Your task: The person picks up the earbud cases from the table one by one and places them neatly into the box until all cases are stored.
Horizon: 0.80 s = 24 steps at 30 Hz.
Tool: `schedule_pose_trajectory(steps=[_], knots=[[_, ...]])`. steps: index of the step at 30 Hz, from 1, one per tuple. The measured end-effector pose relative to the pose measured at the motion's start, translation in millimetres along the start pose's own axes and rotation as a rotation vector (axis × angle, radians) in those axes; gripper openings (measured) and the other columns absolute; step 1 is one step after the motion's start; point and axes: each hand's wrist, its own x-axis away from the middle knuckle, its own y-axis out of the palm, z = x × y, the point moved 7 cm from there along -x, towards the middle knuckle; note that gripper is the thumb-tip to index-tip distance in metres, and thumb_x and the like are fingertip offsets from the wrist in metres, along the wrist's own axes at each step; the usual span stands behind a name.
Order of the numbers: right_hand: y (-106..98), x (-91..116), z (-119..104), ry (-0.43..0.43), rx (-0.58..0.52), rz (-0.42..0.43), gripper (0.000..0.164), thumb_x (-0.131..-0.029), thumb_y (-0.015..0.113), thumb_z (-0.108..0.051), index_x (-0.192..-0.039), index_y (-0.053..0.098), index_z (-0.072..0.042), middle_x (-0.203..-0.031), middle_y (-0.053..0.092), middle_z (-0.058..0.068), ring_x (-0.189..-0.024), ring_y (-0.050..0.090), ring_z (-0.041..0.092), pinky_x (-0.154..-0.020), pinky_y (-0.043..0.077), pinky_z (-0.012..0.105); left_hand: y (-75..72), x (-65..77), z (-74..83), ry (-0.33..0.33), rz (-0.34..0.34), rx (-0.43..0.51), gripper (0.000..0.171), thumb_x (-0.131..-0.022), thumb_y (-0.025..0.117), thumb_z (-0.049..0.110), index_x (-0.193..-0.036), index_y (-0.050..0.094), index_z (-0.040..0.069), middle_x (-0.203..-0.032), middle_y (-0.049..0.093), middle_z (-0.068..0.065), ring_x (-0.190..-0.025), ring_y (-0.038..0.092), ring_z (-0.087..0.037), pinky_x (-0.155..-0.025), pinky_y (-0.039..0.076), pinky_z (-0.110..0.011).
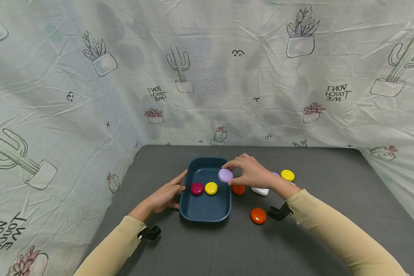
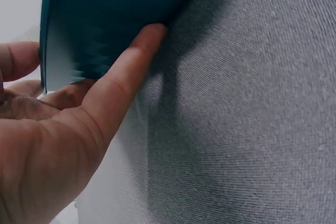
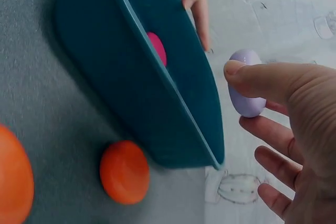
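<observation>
My right hand pinches a glossy lilac round disc between thumb and fingers, above the right rim of a dark blue rectangular tub. In the right wrist view the lilac disc looks thick and rounded like a pebble, held clear of the tub. Inside the tub lie a crimson disc and a yellow disc. Against the tub's left outer wall rests my left hand, its fingers extended along it; the left wrist view shows the thumb straight along the wall.
Right of the tub are an orange-red disc close to its wall, another orange-red disc nearer me, a white piece and a yellow disc. The right forearm partly hides several pieces. A cactus-print curtain hangs behind the grey table.
</observation>
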Motion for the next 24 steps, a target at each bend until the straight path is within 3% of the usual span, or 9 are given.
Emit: schedule_pose_trajectory(steps=[9, 17, 24], knots=[[26.3, -15.0, -20.0, -0.074, 0.184, -0.081, 0.044, -0.082, 0.087, -0.034, -0.124, 0.073, -0.025, -0.104, 0.067, -0.013, -0.105, 0.046, 0.017, -0.093, 0.035, 0.045, 1.8, 1.2, 2.6, -0.003, -0.015, 0.055, 0.065, -0.11, 0.042, 0.016, -0.164, 0.017, 0.039, -0.17, 0.004, -0.018, -0.15, 0.019, -0.049, -0.083, 0.055, -0.059], [45.9, -20.5, -26.5, -0.068, 0.295, -0.192, 0.043, -0.08, 0.088, -0.036, -0.119, 0.075, -0.023, -0.096, 0.066, -0.012, -0.102, 0.047, 0.018, -0.099, 0.034, 0.05, 2.0, 1.7, 2.8, -0.002, -0.023, 0.054, 0.064, -0.11, 0.042, 0.016, -0.164, 0.016, 0.04, -0.17, 0.004, -0.018, -0.15, 0.016, -0.049, -0.084, 0.054, -0.062], [52.0, -21.2, -26.1, -0.056, 0.369, -0.216, 0.042, -0.08, 0.087, -0.039, -0.118, 0.075, -0.024, -0.095, 0.066, -0.011, -0.106, 0.048, 0.02, -0.103, 0.033, 0.053, 2.8, 1.5, 2.7, 0.003, -0.025, 0.046, 0.064, -0.11, 0.041, 0.017, -0.164, 0.015, 0.039, -0.169, 0.004, -0.018, -0.149, 0.019, -0.05, -0.084, 0.054, -0.062]])
